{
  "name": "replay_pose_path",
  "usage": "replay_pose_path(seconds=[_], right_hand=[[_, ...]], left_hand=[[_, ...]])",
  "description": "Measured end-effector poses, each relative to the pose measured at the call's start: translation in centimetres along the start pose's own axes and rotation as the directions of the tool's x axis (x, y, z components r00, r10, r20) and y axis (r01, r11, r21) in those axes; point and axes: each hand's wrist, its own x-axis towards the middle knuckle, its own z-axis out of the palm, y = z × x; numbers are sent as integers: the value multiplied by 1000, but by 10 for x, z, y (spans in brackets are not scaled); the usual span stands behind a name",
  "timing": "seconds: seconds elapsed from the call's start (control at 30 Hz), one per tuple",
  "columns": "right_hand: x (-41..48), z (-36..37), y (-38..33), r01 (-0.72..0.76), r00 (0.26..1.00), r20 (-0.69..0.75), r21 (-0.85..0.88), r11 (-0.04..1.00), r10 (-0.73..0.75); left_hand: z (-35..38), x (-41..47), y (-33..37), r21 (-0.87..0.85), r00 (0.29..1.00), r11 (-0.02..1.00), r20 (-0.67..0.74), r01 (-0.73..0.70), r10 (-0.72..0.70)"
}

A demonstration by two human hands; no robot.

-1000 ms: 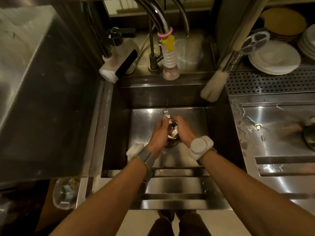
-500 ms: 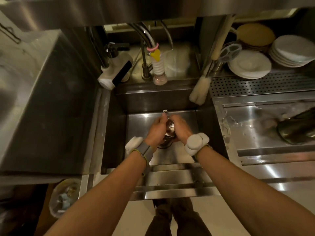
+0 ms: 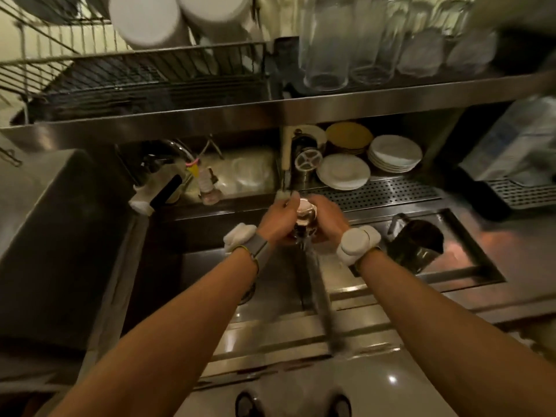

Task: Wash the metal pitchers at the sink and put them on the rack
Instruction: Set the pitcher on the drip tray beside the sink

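Both hands hold a small metal pitcher [image 3: 304, 212] above the sink [image 3: 210, 281], tipped toward me so water streams out of it into the basin. My left hand [image 3: 278, 219] grips its left side and my right hand [image 3: 328, 219] grips its right side. A larger dark metal pitcher [image 3: 416, 240] lies on its side in the recessed tray at the right. The wire dish rack [image 3: 144, 76] stands on the steel shelf above the sink, at the upper left.
Faucet [image 3: 180, 152] with a ribbed hose nozzle [image 3: 206, 183] stands behind the basin. Stacks of white plates [image 3: 394, 153] sit under the shelf beside a perforated drain board [image 3: 385, 191]. Upturned glasses [image 3: 328, 46] stand on the shelf. A brush [image 3: 284, 176] leans at the sink's back corner.
Both hands lifted the small pitcher out of the basin bottom and tipped it, so water now pours from it. My head has tilted up, bringing the shelf and rack into view.
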Motion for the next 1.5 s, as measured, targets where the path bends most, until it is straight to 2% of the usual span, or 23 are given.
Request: replay_pose_path(seconds=[0.23,0.37,0.5,0.73,0.87,1.0,1.27,1.3,1.4,1.5], right_hand=[[40,-43,77,-184,982,5,236,954,188],[38,-59,94,-198,979,84,167,966,186],[40,-62,103,-214,976,81,189,958,202],[36,-63,101,-122,975,192,19,992,116],[31,-64,104,-102,965,239,-22,995,104],[33,-60,108,-106,973,208,23,994,99],[37,-63,105,-90,965,244,-47,995,99],[38,-64,104,-84,964,247,-71,994,99],[39,-76,97,-43,977,199,-146,988,72],[38,-97,87,-13,988,149,-191,982,42]], left_hand=[[75,23,10,-159,991,979,51,128,-121],[101,35,5,-131,984,976,53,176,-171],[112,39,-7,-75,985,982,9,172,-172],[108,41,-14,11,973,973,-11,232,-232],[108,38,-16,100,957,952,-2,288,-289],[108,38,-19,85,952,948,-12,306,-306],[104,42,-20,96,949,945,-61,314,-309],[103,43,-18,143,953,944,-90,299,-288],[98,44,-9,393,975,905,-206,162,-85],[94,39,11,447,964,894,-249,31,91]])
